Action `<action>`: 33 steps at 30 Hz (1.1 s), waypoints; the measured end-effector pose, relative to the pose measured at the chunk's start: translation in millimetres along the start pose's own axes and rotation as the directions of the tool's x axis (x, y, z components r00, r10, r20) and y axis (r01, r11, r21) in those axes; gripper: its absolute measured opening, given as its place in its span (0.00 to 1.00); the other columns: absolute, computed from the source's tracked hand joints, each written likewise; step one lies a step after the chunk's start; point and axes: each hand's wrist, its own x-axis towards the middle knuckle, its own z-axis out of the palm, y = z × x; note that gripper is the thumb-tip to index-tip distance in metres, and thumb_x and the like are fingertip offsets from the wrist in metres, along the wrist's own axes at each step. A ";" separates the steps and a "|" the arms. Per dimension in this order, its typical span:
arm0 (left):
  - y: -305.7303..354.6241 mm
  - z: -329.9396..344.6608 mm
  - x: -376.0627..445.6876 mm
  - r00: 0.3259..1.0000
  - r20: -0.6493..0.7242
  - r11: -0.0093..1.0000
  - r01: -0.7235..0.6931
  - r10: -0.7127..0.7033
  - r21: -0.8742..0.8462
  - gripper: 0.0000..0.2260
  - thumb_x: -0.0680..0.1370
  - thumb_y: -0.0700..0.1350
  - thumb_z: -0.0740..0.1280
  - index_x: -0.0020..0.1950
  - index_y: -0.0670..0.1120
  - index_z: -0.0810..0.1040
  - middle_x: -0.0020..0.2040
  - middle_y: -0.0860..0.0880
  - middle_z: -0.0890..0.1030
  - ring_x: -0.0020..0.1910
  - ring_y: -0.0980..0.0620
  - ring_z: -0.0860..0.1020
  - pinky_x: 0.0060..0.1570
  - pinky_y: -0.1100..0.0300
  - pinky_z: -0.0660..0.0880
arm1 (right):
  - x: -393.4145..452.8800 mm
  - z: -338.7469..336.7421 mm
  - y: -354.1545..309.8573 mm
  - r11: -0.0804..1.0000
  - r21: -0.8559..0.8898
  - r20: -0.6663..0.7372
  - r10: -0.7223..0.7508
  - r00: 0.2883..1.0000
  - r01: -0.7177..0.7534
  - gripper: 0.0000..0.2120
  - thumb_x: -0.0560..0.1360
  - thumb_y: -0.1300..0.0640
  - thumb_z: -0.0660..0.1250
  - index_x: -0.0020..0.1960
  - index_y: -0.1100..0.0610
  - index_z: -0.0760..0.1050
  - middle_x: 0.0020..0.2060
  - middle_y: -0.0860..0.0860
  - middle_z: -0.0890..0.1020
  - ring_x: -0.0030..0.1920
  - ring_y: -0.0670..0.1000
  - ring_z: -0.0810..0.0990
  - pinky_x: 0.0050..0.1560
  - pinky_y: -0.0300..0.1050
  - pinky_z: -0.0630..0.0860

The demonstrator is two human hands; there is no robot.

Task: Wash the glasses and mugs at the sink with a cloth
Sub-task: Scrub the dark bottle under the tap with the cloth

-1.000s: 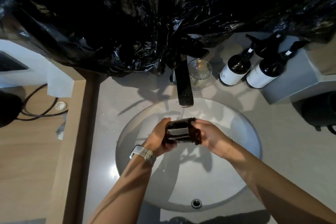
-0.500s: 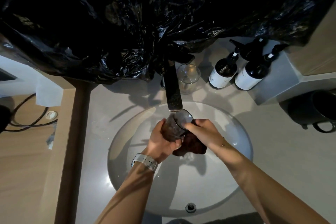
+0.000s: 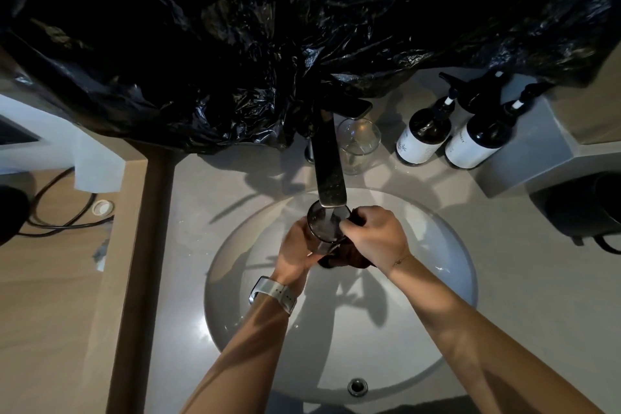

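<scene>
Drinking glass [image 3: 325, 224]: held upright over the sink basin [image 3: 447, 282], mouth directly beneath the faucet spout [image 3: 331, 175]; left hand [image 3: 297, 250] fingers curled round its wall. Dark cloth [image 3: 347, 257]: pinched against the rim by right hand [image 3: 376, 235], bunched below it. Second clear glass [image 3: 358, 144]: upright on worktop [image 3: 524, 279] beside two pump bottles [image 3: 447, 138].

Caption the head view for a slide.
Left hand holds a glass under the tap; right hand grips the cloth.
</scene>
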 end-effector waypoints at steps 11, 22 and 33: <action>23.5 -26.3 -4.6 0.862 0.467 0.913 -0.335 0.197 0.232 0.32 0.70 0.42 0.76 0.70 0.44 0.67 0.60 0.48 0.80 0.57 0.58 0.80 0.55 0.66 0.75 | 6.7 -19.0 -2.1 0.992 0.102 0.321 0.038 0.946 -0.075 0.13 0.61 0.53 0.67 0.28 0.61 0.68 0.26 0.54 0.66 0.29 0.51 0.66 0.34 0.45 0.63; -17.9 9.6 -7.5 0.988 0.154 1.000 0.013 -0.015 0.013 0.22 0.70 0.54 0.75 0.59 0.45 0.79 0.54 0.42 0.84 0.52 0.45 0.84 0.51 0.51 0.81 | -27.4 -49.6 36.3 0.798 0.424 0.326 0.306 0.895 -0.427 0.18 0.77 0.51 0.64 0.36 0.63 0.77 0.25 0.59 0.78 0.22 0.54 0.77 0.27 0.41 0.71; -13.5 29.5 -2.9 0.922 0.167 0.786 0.386 -0.350 -0.483 0.18 0.76 0.59 0.67 0.49 0.42 0.78 0.35 0.45 0.82 0.31 0.50 0.81 0.34 0.59 0.80 | -52.8 -48.1 74.9 0.524 0.721 0.360 0.277 0.891 -0.453 0.13 0.75 0.55 0.69 0.46 0.66 0.74 0.29 0.58 0.79 0.31 0.57 0.80 0.27 0.44 0.75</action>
